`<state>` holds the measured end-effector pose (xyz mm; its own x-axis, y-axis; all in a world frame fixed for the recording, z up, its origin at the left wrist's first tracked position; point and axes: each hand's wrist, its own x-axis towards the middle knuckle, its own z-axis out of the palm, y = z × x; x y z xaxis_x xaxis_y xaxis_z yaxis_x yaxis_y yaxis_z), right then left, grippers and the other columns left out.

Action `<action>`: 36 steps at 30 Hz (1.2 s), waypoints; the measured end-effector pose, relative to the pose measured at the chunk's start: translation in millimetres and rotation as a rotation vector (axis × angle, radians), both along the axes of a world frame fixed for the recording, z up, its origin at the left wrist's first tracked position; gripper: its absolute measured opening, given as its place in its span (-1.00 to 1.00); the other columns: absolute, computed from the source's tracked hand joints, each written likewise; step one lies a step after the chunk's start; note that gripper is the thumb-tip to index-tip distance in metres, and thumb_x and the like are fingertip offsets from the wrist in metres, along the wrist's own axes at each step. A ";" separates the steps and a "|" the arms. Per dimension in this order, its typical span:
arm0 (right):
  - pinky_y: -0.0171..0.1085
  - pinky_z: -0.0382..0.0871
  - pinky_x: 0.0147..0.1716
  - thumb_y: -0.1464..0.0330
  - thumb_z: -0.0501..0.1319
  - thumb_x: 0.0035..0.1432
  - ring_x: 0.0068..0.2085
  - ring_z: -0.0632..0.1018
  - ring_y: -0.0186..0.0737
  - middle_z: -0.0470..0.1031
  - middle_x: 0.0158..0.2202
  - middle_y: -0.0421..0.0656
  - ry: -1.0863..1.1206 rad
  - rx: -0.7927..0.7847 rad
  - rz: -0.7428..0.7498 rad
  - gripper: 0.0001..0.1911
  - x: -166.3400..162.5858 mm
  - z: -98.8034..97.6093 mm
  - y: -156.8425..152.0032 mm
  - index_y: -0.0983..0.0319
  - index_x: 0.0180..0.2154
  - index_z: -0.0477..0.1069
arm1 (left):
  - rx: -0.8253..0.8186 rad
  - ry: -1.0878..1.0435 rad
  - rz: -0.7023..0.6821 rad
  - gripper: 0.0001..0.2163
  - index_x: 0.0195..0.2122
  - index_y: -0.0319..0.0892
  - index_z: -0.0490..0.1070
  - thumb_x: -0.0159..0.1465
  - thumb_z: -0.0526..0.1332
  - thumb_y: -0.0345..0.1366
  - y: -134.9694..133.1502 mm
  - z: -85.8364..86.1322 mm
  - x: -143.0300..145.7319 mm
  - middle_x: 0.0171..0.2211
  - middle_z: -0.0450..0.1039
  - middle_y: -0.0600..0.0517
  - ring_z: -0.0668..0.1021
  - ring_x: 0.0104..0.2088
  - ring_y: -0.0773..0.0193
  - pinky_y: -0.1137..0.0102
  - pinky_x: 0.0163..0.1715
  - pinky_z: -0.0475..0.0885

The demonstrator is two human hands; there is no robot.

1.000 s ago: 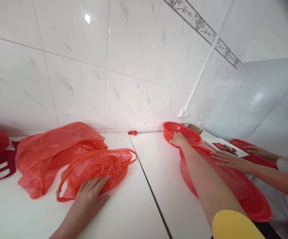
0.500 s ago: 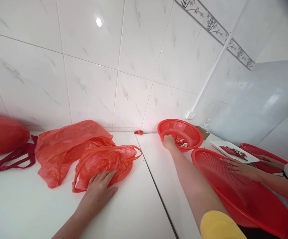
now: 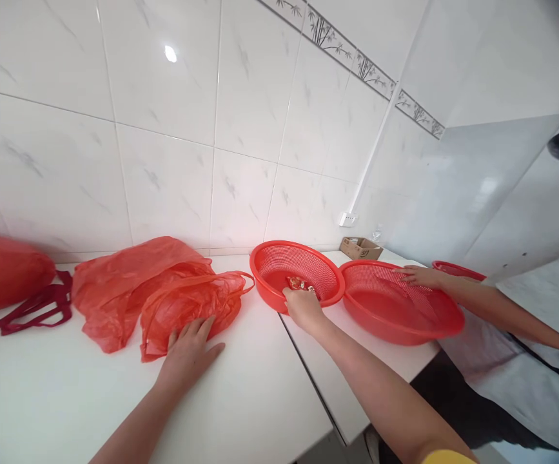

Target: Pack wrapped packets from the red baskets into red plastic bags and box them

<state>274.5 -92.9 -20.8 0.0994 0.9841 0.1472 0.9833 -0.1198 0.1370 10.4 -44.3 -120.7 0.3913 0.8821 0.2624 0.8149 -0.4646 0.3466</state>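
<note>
My left hand (image 3: 187,354) lies flat with fingers apart on the near edge of a crumpled red plastic bag (image 3: 196,303). My right hand (image 3: 304,310) grips the near rim of a round red plastic basket (image 3: 264,277) with mesh walls; its thumb and fingers are partly hidden over the rim. A few small red and whitish pieces (image 3: 301,283) lie inside that basket, too small to name. Touching its right side is a larger red basket (image 3: 395,328), with another person's hand (image 3: 419,276) over its far rim.
More red plastic bags (image 3: 129,270) and a dark red strap (image 3: 37,309) lie on the left. A small cardboard box (image 3: 360,248) stands against the wall. A seam (image 3: 308,374) crosses the white tabletop. Another person stands at the right.
My right hand has drawn the small basket leftward, over the table seam. The other person's large basket has shifted back and levelled beside it. My left hand stays on the bag.
</note>
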 end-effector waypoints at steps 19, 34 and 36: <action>-0.27 0.23 -0.43 0.44 0.05 0.16 -0.35 0.53 -0.11 0.53 -0.38 -0.06 0.079 0.015 -0.112 -0.86 -12.8 -8.2 -172.6 0.21 -0.28 0.38 | 0.085 0.040 -0.134 -0.64 0.03 -0.14 0.34 0.29 -0.05 -0.18 -17.9 13.7 -4.4 0.05 0.40 -0.14 0.42 0.04 0.06 -0.09 0.19 -0.10; -0.10 0.18 0.06 0.20 0.50 -0.54 0.25 0.12 0.15 -0.21 0.36 -0.01 0.309 -0.627 -0.187 0.33 151.1 0.1 -97.7 0.00 0.29 -0.08 | 0.326 0.014 -0.298 -0.52 0.10 -0.18 0.29 0.18 0.17 -0.10 -43.7 12.1 -9.0 0.01 0.38 -0.16 0.41 0.02 -0.04 0.10 -0.02 0.34; -0.15 0.26 0.00 0.20 0.50 -0.57 0.23 0.17 0.15 -0.27 0.36 0.01 0.360 -0.675 -0.182 0.42 149.5 -8.5 -94.1 0.00 0.31 -0.23 | 0.319 0.010 -0.338 -0.51 0.10 -0.14 0.28 0.17 0.20 -0.09 -43.2 15.7 -9.2 0.01 0.38 -0.14 0.41 0.02 -0.01 0.10 0.00 0.33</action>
<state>424.0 -187.0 -29.3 0.1961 0.8128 -0.5486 0.9539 -0.2878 -0.0854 1.2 -87.4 -105.0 0.6468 0.5805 0.4947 0.6022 -0.7867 0.1358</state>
